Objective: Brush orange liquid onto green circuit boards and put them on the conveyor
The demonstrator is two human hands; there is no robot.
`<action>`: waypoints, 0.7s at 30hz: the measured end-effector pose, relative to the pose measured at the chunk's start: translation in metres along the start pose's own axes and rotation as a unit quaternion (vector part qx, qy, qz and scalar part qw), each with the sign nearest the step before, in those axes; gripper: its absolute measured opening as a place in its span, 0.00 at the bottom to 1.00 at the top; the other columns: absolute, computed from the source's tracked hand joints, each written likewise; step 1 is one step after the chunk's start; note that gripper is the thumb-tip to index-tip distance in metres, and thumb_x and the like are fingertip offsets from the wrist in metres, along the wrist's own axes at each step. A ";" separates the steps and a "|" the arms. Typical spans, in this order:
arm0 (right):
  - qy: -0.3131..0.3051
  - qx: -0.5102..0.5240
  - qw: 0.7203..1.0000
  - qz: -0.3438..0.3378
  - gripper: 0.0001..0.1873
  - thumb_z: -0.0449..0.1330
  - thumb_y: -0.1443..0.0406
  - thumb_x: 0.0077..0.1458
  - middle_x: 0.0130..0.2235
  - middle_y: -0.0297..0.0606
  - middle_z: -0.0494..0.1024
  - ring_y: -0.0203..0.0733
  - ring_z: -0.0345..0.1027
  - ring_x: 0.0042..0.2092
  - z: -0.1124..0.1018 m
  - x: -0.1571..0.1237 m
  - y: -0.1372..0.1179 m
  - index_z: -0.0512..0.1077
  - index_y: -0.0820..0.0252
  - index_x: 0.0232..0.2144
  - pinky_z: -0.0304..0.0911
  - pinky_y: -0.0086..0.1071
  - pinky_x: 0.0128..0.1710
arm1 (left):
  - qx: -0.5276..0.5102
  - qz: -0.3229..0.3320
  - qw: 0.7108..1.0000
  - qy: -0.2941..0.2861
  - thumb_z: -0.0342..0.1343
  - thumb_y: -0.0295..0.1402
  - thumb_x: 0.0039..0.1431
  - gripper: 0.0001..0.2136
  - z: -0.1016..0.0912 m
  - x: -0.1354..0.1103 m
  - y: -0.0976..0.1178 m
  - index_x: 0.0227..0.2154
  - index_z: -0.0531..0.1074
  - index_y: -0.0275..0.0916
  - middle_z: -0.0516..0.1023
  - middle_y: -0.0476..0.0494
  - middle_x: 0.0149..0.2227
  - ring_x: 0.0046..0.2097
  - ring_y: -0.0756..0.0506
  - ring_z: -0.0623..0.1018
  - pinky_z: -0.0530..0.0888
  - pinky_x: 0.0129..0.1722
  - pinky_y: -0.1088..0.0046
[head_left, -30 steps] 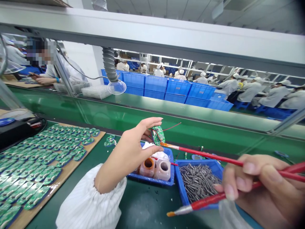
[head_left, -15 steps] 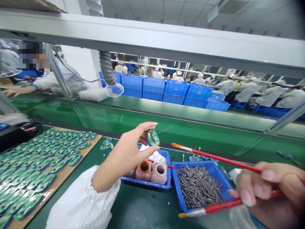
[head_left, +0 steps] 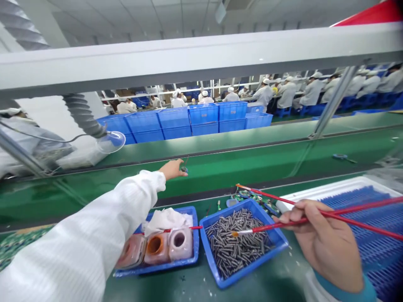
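Observation:
My left hand (head_left: 171, 168) is stretched far forward over the green conveyor belt (head_left: 239, 161), fingers pinched on a small green circuit board (head_left: 184, 170) right at the belt surface. My right hand (head_left: 321, 241) stays near me at the lower right, closed on two red-handled brushes (head_left: 317, 214) whose tips point left over a blue bin of grey metal pins (head_left: 236, 243). A second blue tray (head_left: 193, 256) holds three small open jars (head_left: 155, 248) and a white cloth (head_left: 166, 219).
A few loose boards (head_left: 248, 196) lie behind the pin bin. A white tray with a blue ribbed insert (head_left: 371, 209) sits at the right. A suction hose with a clear funnel (head_left: 110, 140) hangs at left. Stacked blue crates (head_left: 201, 119) and white-coated workers fill the background.
My left arm has reached forward from above the jars to the conveyor, carrying the board. The view swung right and my right hand with the brushes drew back over the pin bin.

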State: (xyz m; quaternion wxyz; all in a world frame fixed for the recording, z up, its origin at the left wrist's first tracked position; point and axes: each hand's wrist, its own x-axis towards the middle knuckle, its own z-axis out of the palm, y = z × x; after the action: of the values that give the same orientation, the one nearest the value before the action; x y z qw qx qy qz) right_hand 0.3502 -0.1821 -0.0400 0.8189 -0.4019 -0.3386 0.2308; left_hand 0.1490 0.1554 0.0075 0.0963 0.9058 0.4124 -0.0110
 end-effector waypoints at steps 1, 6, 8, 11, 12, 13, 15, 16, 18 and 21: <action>0.004 0.004 1.000 -0.005 0.11 0.68 0.56 0.55 0.24 0.33 0.73 0.38 0.75 0.28 -0.003 0.001 -0.002 0.77 0.58 0.31 0.77 0.30 0.32 | 0.014 0.011 1.000 -0.008 0.58 0.36 0.63 0.18 0.006 0.008 0.013 0.54 0.69 0.38 0.71 0.37 0.57 0.54 0.37 0.74 0.73 0.51 0.50; 0.036 0.031 0.999 -0.009 0.11 0.67 0.56 0.57 0.24 0.32 0.73 0.38 0.74 0.28 -0.015 0.005 -0.008 0.76 0.58 0.31 0.77 0.31 0.32 | 0.032 0.127 0.983 -0.131 0.57 0.36 0.64 0.13 0.054 0.020 0.089 0.48 0.73 0.37 0.76 0.40 0.50 0.48 0.41 0.77 0.76 0.48 0.55; 0.041 0.039 0.998 -0.006 0.11 0.67 0.57 0.57 0.24 0.32 0.73 0.37 0.75 0.28 -0.017 0.004 -0.008 0.76 0.58 0.31 0.76 0.29 0.33 | 0.030 0.169 0.969 -0.180 0.58 0.37 0.64 0.13 0.075 0.020 0.118 0.48 0.73 0.37 0.76 0.40 0.50 0.48 0.41 0.78 0.76 0.47 0.55; 0.041 0.043 0.998 -0.010 0.10 0.68 0.57 0.57 0.24 0.32 0.73 0.37 0.75 0.28 -0.018 0.003 -0.009 0.77 0.58 0.31 0.77 0.29 0.32 | 0.034 0.187 0.957 -0.221 0.58 0.36 0.63 0.13 0.101 0.022 0.147 0.48 0.73 0.37 0.76 0.40 0.50 0.48 0.40 0.77 0.76 0.47 0.55; 0.041 0.044 0.998 -0.011 0.10 0.68 0.57 0.57 0.24 0.32 0.73 0.38 0.75 0.27 -0.019 0.003 -0.010 0.77 0.57 0.31 0.77 0.30 0.31 | 0.035 0.185 0.956 -0.226 0.58 0.36 0.63 0.13 0.106 0.023 0.153 0.48 0.73 0.37 0.76 0.40 0.50 0.48 0.40 0.77 0.76 0.47 0.55; 0.042 0.044 0.998 -0.010 0.10 0.68 0.57 0.57 0.24 0.32 0.73 0.39 0.75 0.27 -0.019 0.003 -0.010 0.77 0.57 0.31 0.77 0.32 0.30 | 0.032 0.181 0.956 -0.229 0.58 0.36 0.63 0.13 0.109 0.025 0.157 0.48 0.73 0.37 0.76 0.40 0.50 0.48 0.41 0.78 0.76 0.47 0.55; 0.048 0.046 0.998 -0.008 0.10 0.68 0.57 0.56 0.23 0.32 0.73 0.40 0.75 0.26 -0.021 0.003 -0.011 0.77 0.58 0.30 0.78 0.34 0.29 | 0.015 0.172 0.959 -0.225 0.58 0.36 0.63 0.13 0.109 0.029 0.159 0.47 0.73 0.36 0.77 0.40 0.49 0.47 0.41 0.78 0.76 0.46 0.55; 0.051 0.048 0.998 -0.007 0.10 0.68 0.57 0.56 0.23 0.33 0.73 0.40 0.75 0.26 -0.022 0.004 -0.011 0.77 0.58 0.30 0.78 0.33 0.29 | 0.000 0.168 0.961 -0.218 0.58 0.36 0.63 0.12 0.105 0.030 0.158 0.47 0.73 0.36 0.77 0.40 0.49 0.47 0.41 0.78 0.76 0.46 0.56; 0.055 0.057 0.997 -0.006 0.10 0.68 0.57 0.56 0.24 0.33 0.74 0.39 0.75 0.27 -0.024 0.005 -0.011 0.77 0.57 0.31 0.77 0.32 0.30 | -0.042 0.158 0.968 -0.192 0.59 0.35 0.63 0.11 0.091 0.031 0.149 0.46 0.73 0.36 0.77 0.41 0.48 0.46 0.41 0.78 0.76 0.46 0.56; 0.059 0.070 0.996 -0.005 0.10 0.68 0.56 0.57 0.24 0.32 0.74 0.37 0.74 0.27 -0.027 0.006 -0.011 0.77 0.56 0.31 0.77 0.30 0.32 | -0.141 0.137 0.971 -0.135 0.59 0.35 0.62 0.10 0.059 0.023 0.128 0.43 0.74 0.35 0.78 0.42 0.44 0.43 0.43 0.79 0.77 0.44 0.57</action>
State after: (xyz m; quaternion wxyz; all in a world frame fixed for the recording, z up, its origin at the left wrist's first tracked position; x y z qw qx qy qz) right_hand 0.3752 -0.1977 -0.0408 0.8646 -0.3547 -0.2752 0.2256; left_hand 0.2638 0.0794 -0.0315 0.2784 0.9210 0.2652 -0.0622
